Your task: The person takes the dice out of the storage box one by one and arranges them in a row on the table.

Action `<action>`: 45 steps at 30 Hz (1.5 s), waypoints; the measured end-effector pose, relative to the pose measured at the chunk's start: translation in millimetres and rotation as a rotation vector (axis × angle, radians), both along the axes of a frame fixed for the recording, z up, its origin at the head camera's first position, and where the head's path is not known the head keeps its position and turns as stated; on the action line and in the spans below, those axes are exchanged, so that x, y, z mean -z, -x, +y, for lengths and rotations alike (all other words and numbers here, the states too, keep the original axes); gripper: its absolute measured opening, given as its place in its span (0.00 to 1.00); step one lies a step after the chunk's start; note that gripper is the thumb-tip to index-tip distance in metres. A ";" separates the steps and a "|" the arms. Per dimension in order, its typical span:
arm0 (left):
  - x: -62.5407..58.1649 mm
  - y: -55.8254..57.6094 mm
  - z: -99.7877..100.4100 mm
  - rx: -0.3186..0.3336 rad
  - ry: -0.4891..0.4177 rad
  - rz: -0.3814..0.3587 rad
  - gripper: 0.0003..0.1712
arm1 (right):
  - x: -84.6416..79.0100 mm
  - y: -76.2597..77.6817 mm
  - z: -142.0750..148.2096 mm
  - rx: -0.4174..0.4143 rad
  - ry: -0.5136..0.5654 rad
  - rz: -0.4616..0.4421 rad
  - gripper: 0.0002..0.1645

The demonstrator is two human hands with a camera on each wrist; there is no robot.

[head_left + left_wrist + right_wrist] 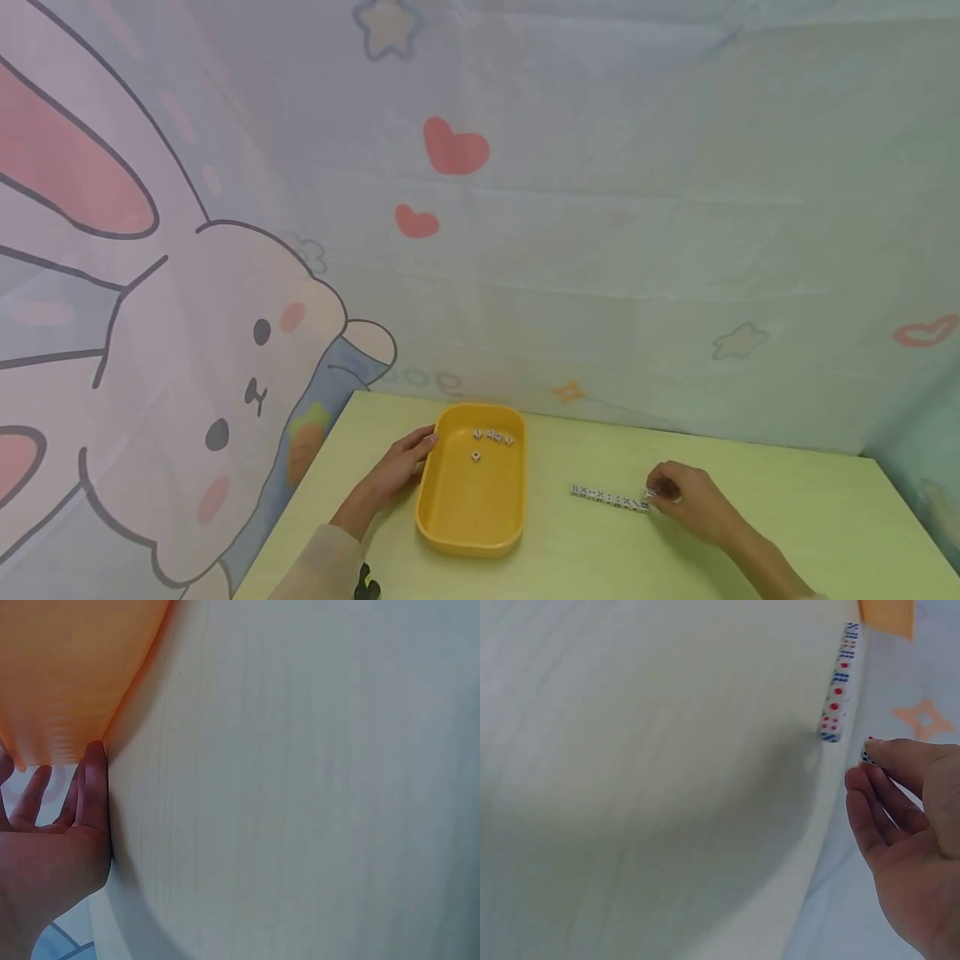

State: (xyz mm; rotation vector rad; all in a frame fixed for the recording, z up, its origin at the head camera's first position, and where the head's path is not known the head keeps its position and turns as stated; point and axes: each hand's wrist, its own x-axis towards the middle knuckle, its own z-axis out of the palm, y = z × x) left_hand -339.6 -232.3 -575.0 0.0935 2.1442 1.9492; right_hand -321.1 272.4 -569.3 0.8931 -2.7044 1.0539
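My left hand [399, 465] rests beside a yellow tray [427, 508], its extended fingertips touching the outer left wall. In the left wrist view the fingers [91, 784] lie low against the tray's wall [64, 712], close to the table. Several white dice [495, 436] lie inside the tray toward its far end, and a single die [476, 457] sits nearer. My right hand [693, 504] pinches one die [868, 751] between thumb and fingertips. That die is just past the right end of a straight row of dice [609, 497], raised off the table in the right wrist view.
The pale yellow-green table [555, 567] carries the tray and the row. A printed cloth [600, 250] with a rabbit, hearts and stars hangs behind the table's far edge. A small black object [367, 583] shows by the left sleeve [318, 567].
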 end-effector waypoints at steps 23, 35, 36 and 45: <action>7.5 -3.6 0.2 0.002 -0.006 0.002 0.37 | 39.1 -7.2 2.5 -0.007 0.005 0.146 0.13; 4.9 -2.5 0.9 -0.010 -0.008 0.002 0.37 | 43.8 -6.8 0.6 0.006 0.021 0.186 0.14; 4.2 -2.0 1.1 -0.012 -0.006 0.002 0.37 | 42.7 -6.8 0.3 0.009 0.022 0.185 0.14; 0.9 -1.6 0.1 -0.015 -0.004 0.005 0.36 | 26.2 -4.7 -3.6 0.048 -0.042 0.034 0.13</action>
